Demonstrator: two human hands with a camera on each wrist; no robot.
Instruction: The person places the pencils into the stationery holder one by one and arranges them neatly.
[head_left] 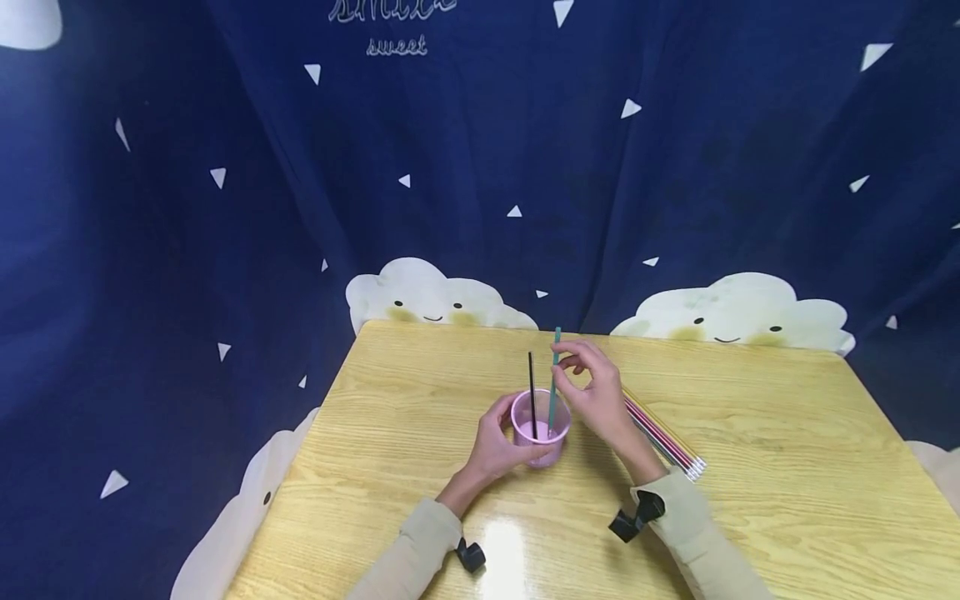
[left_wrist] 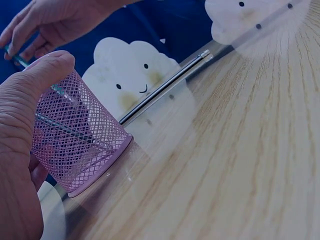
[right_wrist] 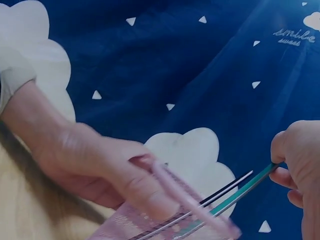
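Note:
A pink mesh pencil cup (head_left: 542, 454) stands on the wooden table, and my left hand (head_left: 500, 446) grips it round the side, thumb near the rim. Inside the cup leans a black pencil (head_left: 532, 383). My right hand (head_left: 596, 387) pinches a green pencil (head_left: 556, 379) near its upper end, its lower part down inside the cup. The mesh wall of the cup (left_wrist: 82, 130) lets both pencils show through in the left wrist view. In the right wrist view the green pencil (right_wrist: 250, 185) runs beside the black one, fingertips at its top.
Several pencils (head_left: 667, 437) lie together on the table (head_left: 787, 442) to the right of the cup, partly hidden behind my right hand and forearm. A dark blue curtain (head_left: 465, 133) with clouds and triangles hangs behind the table's back edge.

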